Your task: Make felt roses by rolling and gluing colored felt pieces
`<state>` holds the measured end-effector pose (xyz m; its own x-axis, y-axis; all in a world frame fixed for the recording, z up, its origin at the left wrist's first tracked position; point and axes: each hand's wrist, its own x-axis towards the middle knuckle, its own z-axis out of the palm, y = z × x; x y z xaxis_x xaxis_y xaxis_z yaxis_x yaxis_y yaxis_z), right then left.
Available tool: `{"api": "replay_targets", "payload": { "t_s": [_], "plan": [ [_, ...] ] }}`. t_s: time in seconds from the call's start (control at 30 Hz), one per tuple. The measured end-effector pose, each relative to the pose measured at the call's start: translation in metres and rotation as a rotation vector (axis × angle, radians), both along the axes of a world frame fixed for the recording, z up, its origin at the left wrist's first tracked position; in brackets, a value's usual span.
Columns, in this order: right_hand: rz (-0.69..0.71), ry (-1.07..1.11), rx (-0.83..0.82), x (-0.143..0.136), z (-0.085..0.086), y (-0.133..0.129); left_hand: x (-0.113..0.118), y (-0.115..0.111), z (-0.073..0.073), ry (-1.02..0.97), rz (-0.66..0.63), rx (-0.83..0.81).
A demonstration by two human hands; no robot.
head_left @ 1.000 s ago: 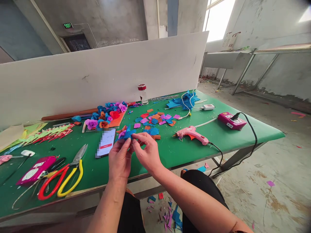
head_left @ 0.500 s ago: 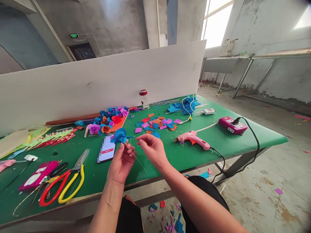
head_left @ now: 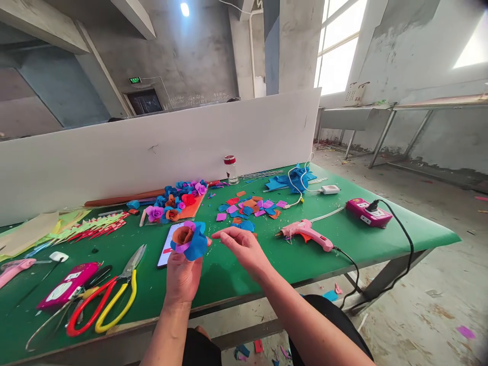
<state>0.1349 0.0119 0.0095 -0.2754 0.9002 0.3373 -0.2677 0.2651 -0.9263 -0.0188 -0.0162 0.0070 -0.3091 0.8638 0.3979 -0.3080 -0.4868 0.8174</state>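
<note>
My left hand [head_left: 185, 277] is closed around the underside of a paper flower [head_left: 190, 240]. The flower's face is turned toward me, with brown-orange petals in the middle, then purple, then blue outside. Its stem is hidden. Just right of the bloom hovers my right hand [head_left: 244, 247], apart from it, thumb and forefinger loosely extended with nothing visible between them. Below and behind the flower lies a phone [head_left: 163, 254]. Loose coloured paper petals [head_left: 249, 207] are scattered beyond my right hand.
A pink glue gun [head_left: 307, 233] lies to the right, its cord running to a magenta power strip [head_left: 368, 212]. Red-and-yellow-handled scissors [head_left: 109, 300] and another magenta strip [head_left: 68, 284] are at left. Finished paper flowers [head_left: 175, 201] and a glass jar [head_left: 231, 170] stand farther back.
My left hand has turned the flower so its open face shows; the thin wire stem is out of sight. My right hand stays beside it. The view has tilted upward.
</note>
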Motion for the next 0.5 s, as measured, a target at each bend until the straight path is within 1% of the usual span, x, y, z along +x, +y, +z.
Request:
{"api": "replay_targets", "payload": {
  "t_s": [0.13, 0.23, 0.37, 0.5],
  "plan": [
    [0.150, 0.164, -0.137, -0.004, 0.005, -0.004, -0.002, 0.001, -0.001, 0.002, -0.028, -0.052],
    [0.207, 0.309, -0.215, -0.008, 0.010, -0.007, -0.002, 0.004, -0.004, 0.007, -0.040, -0.098],
    [0.179, 0.421, -0.283, -0.010, 0.018, -0.009, 0.000, 0.009, -0.009, 0.001, -0.012, -0.131],
    [0.113, 0.411, -0.303, -0.009, 0.021, -0.010, 0.000, 0.012, -0.013, 0.011, -0.006, -0.140]
  ]
}}
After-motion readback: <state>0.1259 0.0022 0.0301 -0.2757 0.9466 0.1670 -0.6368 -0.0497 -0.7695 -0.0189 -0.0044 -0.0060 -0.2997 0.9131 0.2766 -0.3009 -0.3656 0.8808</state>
